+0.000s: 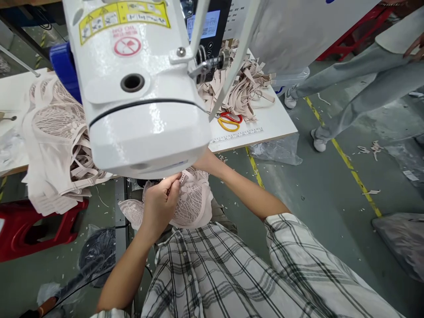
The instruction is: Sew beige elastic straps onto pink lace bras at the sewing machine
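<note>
A pale pink lace bra [194,203] hangs over my lap, just below the white head of a sewing machine [149,132]. My left hand [162,198] is closed on the bra's upper edge, thumb against the bent fingers. Only the wrist and a bit of the back of my right hand [203,160] show beside the bra. Its fingers are hidden behind the machine head, so what they do cannot be seen. The needle area is covered by the head as well.
More lace bras [54,132] are piled on the left, overhanging the table. Fabric straps [245,84] lie heaped at right, near scissors [230,121] and a printed ruler [236,135]. A red stool [43,229] stands lower left; a person's legs [351,84] are at right.
</note>
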A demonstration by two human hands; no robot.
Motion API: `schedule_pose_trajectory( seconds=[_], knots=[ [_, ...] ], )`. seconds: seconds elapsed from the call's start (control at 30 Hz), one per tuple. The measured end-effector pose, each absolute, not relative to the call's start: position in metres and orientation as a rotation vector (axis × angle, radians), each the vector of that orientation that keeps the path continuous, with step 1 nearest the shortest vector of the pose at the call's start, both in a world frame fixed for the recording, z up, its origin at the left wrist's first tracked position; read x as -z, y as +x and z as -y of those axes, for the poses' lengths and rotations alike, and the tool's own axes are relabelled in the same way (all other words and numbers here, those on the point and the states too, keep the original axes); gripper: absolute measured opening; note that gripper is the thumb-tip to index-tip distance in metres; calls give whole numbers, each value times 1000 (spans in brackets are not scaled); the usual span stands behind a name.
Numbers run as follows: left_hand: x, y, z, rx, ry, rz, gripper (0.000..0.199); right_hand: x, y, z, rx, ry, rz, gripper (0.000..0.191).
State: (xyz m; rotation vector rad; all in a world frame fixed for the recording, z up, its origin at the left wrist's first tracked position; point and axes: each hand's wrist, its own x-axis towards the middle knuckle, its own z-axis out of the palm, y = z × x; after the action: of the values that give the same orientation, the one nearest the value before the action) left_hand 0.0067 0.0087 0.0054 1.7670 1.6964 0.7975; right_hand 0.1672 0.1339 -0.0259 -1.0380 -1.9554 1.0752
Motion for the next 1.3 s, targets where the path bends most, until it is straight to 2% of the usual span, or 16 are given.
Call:
schedule_pose_trajectory(
  seconds=[0.13, 0.63, 1.3],
  knots=[
    [-3, 2, -3, -761, 1870, -1743, 31, 27, 166, -137, -1033, -981, 1950, 4],
    [8, -4, 9, -795, 2071, -1851, 30, 34, 161, -136, -983, -986, 1875, 20],
    [21, 5, 16, -843, 2200, -1661, 29, 39, 165, -133, -1000, -948, 1830, 16]
  ],
)
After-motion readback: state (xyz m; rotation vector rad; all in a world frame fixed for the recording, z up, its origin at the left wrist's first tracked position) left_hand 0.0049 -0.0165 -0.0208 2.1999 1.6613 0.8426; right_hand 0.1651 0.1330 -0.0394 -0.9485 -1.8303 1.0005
